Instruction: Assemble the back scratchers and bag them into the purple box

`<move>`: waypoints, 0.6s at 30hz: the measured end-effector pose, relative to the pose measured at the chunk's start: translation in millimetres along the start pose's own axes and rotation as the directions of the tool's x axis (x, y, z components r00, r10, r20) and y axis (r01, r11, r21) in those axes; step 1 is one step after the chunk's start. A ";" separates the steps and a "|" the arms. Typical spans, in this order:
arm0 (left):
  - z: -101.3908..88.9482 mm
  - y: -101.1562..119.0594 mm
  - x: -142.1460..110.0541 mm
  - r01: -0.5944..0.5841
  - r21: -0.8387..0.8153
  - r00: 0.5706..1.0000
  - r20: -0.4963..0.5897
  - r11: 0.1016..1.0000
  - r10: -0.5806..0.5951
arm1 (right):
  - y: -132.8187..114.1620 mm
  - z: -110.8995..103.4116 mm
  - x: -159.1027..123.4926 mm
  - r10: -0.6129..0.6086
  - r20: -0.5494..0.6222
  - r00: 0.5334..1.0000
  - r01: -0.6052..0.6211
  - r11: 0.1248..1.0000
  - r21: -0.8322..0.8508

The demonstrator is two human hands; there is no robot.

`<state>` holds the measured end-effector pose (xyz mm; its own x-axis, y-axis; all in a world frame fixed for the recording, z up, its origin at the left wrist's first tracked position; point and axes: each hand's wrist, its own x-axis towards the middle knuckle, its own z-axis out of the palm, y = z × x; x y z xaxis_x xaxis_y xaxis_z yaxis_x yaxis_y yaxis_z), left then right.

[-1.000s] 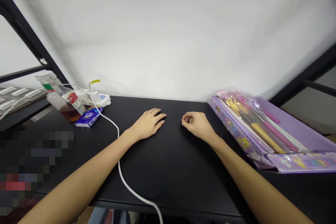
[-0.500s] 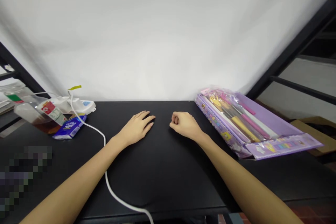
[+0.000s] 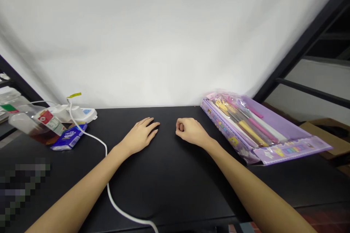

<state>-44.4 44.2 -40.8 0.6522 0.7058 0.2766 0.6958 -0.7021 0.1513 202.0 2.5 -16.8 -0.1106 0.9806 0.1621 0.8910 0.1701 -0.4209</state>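
My left hand (image 3: 139,134) lies palm down on the black desk (image 3: 164,189), its fingers stretched out and slightly apart, holding nothing. A short gap to the right, my right hand (image 3: 191,131) rests on the desk in a loose fist, with nothing showing in its curled fingers. Beyond the right hand is a purple cartoon-printed box (image 3: 273,116) with clear plastic wrap over several pens or pen-like sticks (image 3: 251,123), some yellow, pink and white. A white cable (image 3: 95,136) runs across the desk and passes under my left forearm.
At the left stand a clear bottle with brown liquid (image 3: 45,136), a blue tissue pack (image 3: 69,138) and a white power strip (image 3: 87,114). A pixelated object (image 3: 22,189) lies at the lower left. A white wall (image 3: 164,43) rises behind the desk; black frame bars (image 3: 303,45) slant at both sides.
The camera view has shifted slightly, so the left-side objects sit a little lower and further left. Both hands keep their poses, left spread, right in a fist.
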 end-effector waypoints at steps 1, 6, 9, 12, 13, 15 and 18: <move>-0.8 0.2 0.0 0.005 -0.003 1.000 -0.003 1.000 -0.005 | 0.3 -0.8 -0.1 -0.002 0.005 1.000 0.002 1.000 0.004; -0.1 1.6 -0.2 0.013 0.002 1.000 0.019 1.000 -0.013 | 0.0 -1.8 -1.2 -0.002 0.016 1.000 0.002 1.000 0.013; 4.6 1.4 1.6 0.021 -0.008 1.000 0.009 1.000 -0.021 | -0.6 -0.2 0.8 -0.010 0.037 0.999 0.010 1.000 0.015; -9.3 -1.1 3.5 0.007 -0.047 1.000 0.021 0.999 -0.006 | 1.2 -13.5 1.0 -0.031 0.090 0.995 0.029 0.999 0.024; -22.3 -2.3 2.7 0.007 -0.069 1.000 0.018 0.998 -0.006 | 2.9 -24.7 -1.6 -0.034 0.117 0.993 0.031 0.999 0.034; -60.6 -4.7 -3.4 0.081 -0.144 0.992 -0.079 0.986 -0.093 | 8.9 -57.5 -13.6 -0.017 0.124 0.992 0.008 0.998 0.069; -126.2 -6.7 -21.2 0.274 -0.169 0.825 -0.464 0.947 -0.322 | 25.2 -115.4 -45.7 0.099 -0.299 0.949 -0.072 0.992 0.099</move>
